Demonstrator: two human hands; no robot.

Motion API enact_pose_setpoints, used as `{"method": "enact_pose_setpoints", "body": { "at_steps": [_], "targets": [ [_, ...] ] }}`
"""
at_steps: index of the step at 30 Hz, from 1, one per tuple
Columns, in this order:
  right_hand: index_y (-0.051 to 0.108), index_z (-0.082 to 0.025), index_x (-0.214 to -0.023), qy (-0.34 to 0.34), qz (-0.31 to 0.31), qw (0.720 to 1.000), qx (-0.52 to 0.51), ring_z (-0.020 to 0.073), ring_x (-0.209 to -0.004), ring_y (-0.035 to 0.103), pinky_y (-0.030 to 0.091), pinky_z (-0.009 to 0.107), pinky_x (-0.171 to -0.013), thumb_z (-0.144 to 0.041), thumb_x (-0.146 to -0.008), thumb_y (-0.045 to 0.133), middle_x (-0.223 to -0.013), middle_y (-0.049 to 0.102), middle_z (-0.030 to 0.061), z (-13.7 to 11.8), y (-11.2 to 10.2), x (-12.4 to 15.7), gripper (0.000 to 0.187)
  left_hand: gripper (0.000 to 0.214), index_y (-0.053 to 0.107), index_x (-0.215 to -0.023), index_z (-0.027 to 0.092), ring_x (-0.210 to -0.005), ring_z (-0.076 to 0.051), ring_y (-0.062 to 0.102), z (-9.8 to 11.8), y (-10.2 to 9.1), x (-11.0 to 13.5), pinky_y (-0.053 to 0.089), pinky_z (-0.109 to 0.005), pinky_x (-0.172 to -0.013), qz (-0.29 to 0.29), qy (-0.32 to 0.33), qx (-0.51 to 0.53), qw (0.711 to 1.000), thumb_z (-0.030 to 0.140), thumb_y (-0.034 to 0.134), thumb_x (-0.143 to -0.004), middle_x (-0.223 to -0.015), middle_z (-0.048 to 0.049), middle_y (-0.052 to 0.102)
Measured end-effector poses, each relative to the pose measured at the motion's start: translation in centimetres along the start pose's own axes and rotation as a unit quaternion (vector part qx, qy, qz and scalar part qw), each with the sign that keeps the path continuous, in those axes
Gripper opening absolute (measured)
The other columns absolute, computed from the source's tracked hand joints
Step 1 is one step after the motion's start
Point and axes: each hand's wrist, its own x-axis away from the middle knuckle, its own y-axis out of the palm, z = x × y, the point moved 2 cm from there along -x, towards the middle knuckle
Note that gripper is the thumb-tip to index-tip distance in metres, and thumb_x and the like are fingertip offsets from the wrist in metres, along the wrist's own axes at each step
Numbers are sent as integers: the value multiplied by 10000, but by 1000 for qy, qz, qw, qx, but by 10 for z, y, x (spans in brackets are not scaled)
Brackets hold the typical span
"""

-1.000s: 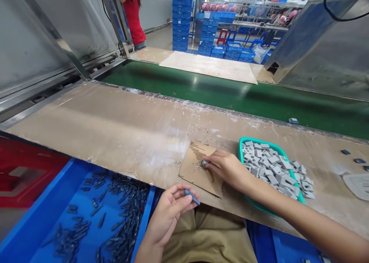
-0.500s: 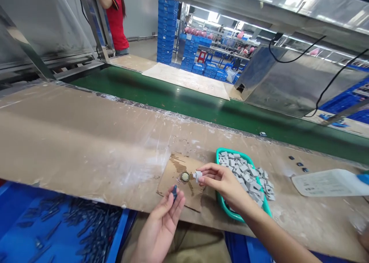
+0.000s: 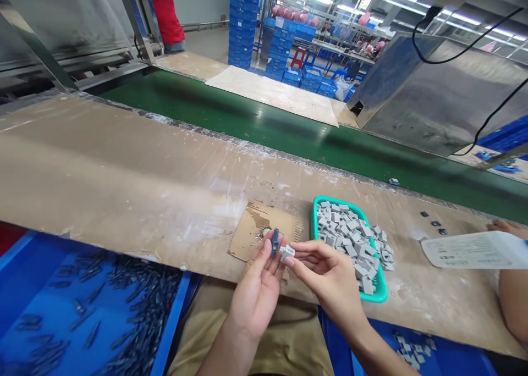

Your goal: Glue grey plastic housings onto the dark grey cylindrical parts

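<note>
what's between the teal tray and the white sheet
In the head view: a few grey blocks spilling over the tray rim, then bare bench up to the sheet.

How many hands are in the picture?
3. The left hand holds a dark pin. The right hand beside it pinches a grey block. A co-worker's hand shows at the far right edge. Others may be out of view.

A factory assembly line: a green belt point(image 3: 289, 137) runs behind a worn bench point(image 3: 124, 167), blue crates point(image 3: 244, 24) stand stacked beyond, and a bin point(image 3: 171, 321) of dark pins point(image 3: 144, 310) and a tray point(image 3: 381, 294) of grey parts point(image 3: 350, 238) sit at hand.
</note>
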Motion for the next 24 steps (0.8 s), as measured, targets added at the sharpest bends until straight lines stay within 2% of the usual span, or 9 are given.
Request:
{"method": "enact_pose_setpoints", "body": {
  "at_steps": [6, 10, 12, 16, 20, 24],
  "targets": [
    [687, -189, -804, 1, 4, 999, -33, 182, -734, 680, 575, 279, -707, -249, -625, 773, -771, 714, 35, -1, 2, 0, 207, 213, 621, -1061, 130, -1131, -186, 502, -5, 2, 3, 438, -244, -954, -49, 50, -55, 996, 131, 535, -867, -1143, -117, 590],
    [691, -182, -796, 22, 12, 999, -41, 172, -719, 674, 568, 246, -670, -265, -621, 777, -759, 713, 40, 1, 0, 0, 212, 254, 609, -1112, 179, -1178, -182, 455, -2, 0, 5, 383, -232, -1000, -100, 103, -166, 976, 202, 559, -864, -1180, -73, 575],
    [691, -175, -792, 35, 6, 999, -40, 167, -709, 671, 565, 234, -654, -282, -625, 776, -746, 709, 42, 0, -3, 0, 216, 272, 602, -1127, 216, -1192, -175, 440, 2, 0, 7, 361, -224, -1013, -118, 146, -270, 944, 261, 574, -860, -1192, -39, 569],
    [688, -175, -807, 40, -13, 998, -41, 165, -727, 671, 562, 229, -672, -288, -630, 773, -760, 709, 40, -2, -7, 2, 226, 261, 609, -1113, 257, -1191, -169, 441, 13, 3, 11, 323, -243, -1039, -129, 197, -466, 853, 299, 561, -860, -1182, 1, 571],
    [689, -178, -842, 23, -12, 999, -29, 179, -755, 677, 564, 246, -692, -284, -629, 768, -793, 716, 48, -2, -7, 1, 251, 277, 583, -1142, 279, -1264, -168, 344, 18, 10, 13, 242, -298, -1086, -139, 204, -538, 806, 283, 498, -878, -1254, 28, 504],
    [674, -160, -939, -1, -42, 999, 28, 202, -746, 680, 567, 296, -697, -309, -654, 740, -786, 713, 64, -7, -14, -10, 329, 368, 486, -1249, 305, -1335, -174, 177, 24, 8, 19, 138, -313, -1111, -114, 241, -621, 737, 354, 475, -885, -1403, 56, 310]
  ]
}}
